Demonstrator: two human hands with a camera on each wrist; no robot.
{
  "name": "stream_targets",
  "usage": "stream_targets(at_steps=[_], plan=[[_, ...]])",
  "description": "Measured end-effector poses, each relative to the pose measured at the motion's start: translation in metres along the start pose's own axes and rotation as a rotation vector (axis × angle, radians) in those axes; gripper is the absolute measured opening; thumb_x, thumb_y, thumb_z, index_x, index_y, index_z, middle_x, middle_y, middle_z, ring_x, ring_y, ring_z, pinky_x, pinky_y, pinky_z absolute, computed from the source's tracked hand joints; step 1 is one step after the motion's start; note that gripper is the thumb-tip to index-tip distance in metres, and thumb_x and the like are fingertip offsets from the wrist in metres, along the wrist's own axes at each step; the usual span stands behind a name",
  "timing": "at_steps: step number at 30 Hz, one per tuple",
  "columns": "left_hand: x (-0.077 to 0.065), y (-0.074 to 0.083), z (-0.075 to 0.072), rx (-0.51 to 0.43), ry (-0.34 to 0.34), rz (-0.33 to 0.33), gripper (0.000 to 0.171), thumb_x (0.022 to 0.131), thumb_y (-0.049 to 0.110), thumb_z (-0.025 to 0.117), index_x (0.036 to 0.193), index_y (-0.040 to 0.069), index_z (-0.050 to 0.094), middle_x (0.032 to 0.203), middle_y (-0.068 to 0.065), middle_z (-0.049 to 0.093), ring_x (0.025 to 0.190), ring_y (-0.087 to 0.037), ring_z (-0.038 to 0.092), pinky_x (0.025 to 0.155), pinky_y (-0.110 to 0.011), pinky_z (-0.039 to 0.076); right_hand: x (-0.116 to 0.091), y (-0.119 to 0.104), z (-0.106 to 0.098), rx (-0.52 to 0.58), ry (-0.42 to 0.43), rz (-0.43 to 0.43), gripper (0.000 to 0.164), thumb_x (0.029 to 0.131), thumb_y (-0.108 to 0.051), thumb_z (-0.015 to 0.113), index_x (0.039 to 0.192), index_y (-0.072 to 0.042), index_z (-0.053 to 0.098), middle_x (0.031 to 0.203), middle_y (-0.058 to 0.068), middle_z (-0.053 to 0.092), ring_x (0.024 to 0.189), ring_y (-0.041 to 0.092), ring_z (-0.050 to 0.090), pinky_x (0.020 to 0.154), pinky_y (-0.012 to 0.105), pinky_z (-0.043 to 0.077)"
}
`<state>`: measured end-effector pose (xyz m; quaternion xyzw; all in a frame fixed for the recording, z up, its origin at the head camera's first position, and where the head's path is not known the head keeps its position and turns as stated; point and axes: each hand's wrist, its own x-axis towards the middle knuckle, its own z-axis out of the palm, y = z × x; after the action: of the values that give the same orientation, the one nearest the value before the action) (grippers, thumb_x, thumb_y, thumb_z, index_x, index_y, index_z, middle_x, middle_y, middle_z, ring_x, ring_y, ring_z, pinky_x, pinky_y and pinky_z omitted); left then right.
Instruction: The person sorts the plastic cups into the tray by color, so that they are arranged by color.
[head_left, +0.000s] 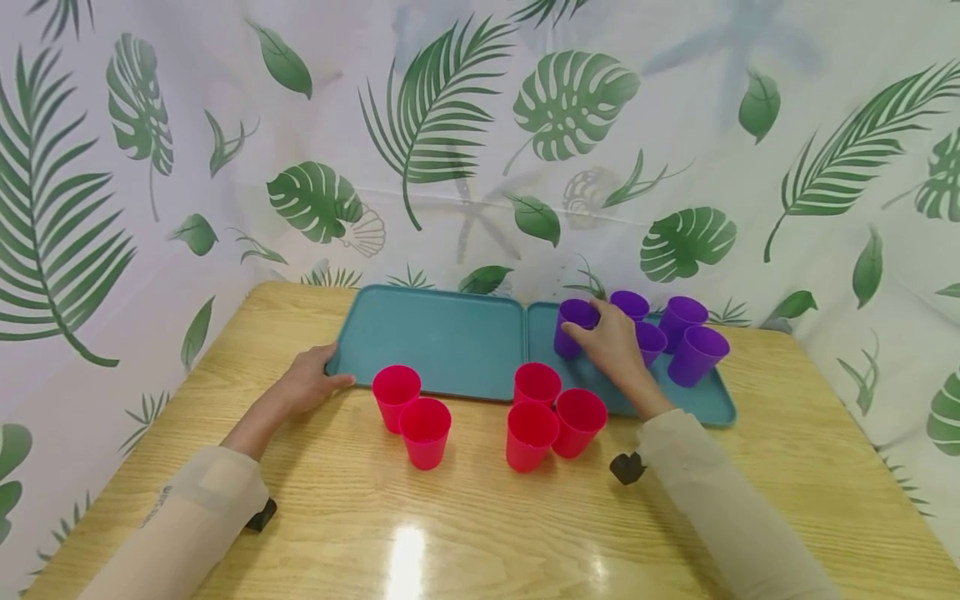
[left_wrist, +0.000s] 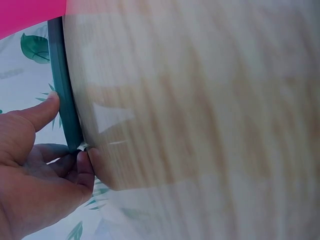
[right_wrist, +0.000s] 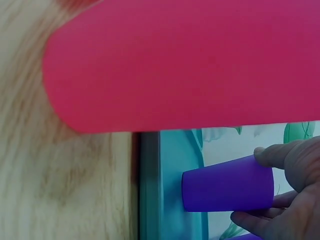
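Observation:
My right hand (head_left: 617,346) grips a purple cup (head_left: 573,333) near its rim, thumb on one side and fingers on the other. This cup stands upright at the left end of the right teal tray (head_left: 705,410). Several other purple cups (head_left: 699,358) stand on the same tray, to the right of the hand. At the left teal tray (head_left: 435,342), my left hand (head_left: 307,379) holds the near left corner. In the left wrist view, the thumb lies against the tray edge (left_wrist: 64,85) and the fingers curl at its corner.
Two red cups (head_left: 425,435) stand upright on the wooden table (head_left: 315,517) before the left tray. Three more red cups (head_left: 532,437) cluster before the place where the trays meet, near my right forearm. A leaf-print cloth (head_left: 450,208) hangs behind the table.

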<state>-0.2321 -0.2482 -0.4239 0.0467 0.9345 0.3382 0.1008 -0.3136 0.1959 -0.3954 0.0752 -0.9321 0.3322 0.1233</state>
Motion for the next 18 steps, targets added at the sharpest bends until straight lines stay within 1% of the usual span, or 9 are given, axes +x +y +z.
stream_targets(at_steps=[7, 11, 13, 15, 18], plan=[[0.000, -0.001, 0.001, 0.001, 0.008, 0.023, 0.077, 0.105, 0.017, 0.062, 0.152, -0.022, 0.017, 0.157, -0.042, 0.024, 0.148, -0.056, 0.021, 0.121, -0.061, 0.022, -0.002, -0.003, -0.001, 0.005, -0.028, 0.011, 0.073, 0.093, -0.023, 0.078, 0.144, 0.018, 0.046, 0.140, 0.038, 0.053, 0.132, 0.052, 0.050, 0.112, 0.059, 0.041], [0.000, 0.000, 0.001, 0.001, 0.005, 0.023, 0.077, 0.105, 0.017, 0.062, 0.152, -0.023, 0.017, 0.157, -0.043, 0.024, 0.147, -0.056, 0.022, 0.120, -0.061, 0.023, -0.006, -0.006, -0.005, 0.015, -0.010, -0.002, 0.074, 0.094, -0.024, 0.077, 0.144, 0.019, 0.044, 0.140, 0.039, 0.051, 0.133, 0.053, 0.048, 0.113, 0.060, 0.038], [0.000, 0.000, 0.002, 0.003, 0.005, 0.021, 0.076, 0.105, 0.017, 0.062, 0.152, -0.023, 0.017, 0.157, -0.043, 0.024, 0.147, -0.056, 0.021, 0.120, -0.061, 0.023, -0.007, -0.008, -0.008, 0.031, 0.008, -0.020, 0.072, 0.095, -0.025, 0.076, 0.144, 0.018, 0.045, 0.135, 0.038, 0.054, 0.128, 0.051, 0.051, 0.110, 0.060, 0.041], [0.000, 0.000, 0.001, 0.004, 0.004, 0.020, 0.076, 0.105, 0.017, 0.062, 0.152, -0.023, 0.018, 0.157, -0.043, 0.024, 0.147, -0.056, 0.021, 0.120, -0.061, 0.023, -0.009, -0.010, -0.011, 0.050, 0.026, -0.039, 0.067, 0.095, -0.024, 0.076, 0.141, 0.017, 0.049, 0.128, 0.036, 0.058, 0.120, 0.049, 0.054, 0.105, 0.060, 0.045], [0.000, -0.001, 0.001, 0.007, 0.003, 0.021, 0.076, 0.105, 0.017, 0.062, 0.152, -0.023, 0.018, 0.157, -0.043, 0.024, 0.147, -0.056, 0.021, 0.120, -0.061, 0.023, -0.011, -0.012, -0.016, 0.083, 0.054, -0.057, 0.060, 0.096, -0.024, 0.075, 0.136, 0.015, 0.054, 0.125, 0.033, 0.061, 0.115, 0.047, 0.059, 0.101, 0.059, 0.048]])
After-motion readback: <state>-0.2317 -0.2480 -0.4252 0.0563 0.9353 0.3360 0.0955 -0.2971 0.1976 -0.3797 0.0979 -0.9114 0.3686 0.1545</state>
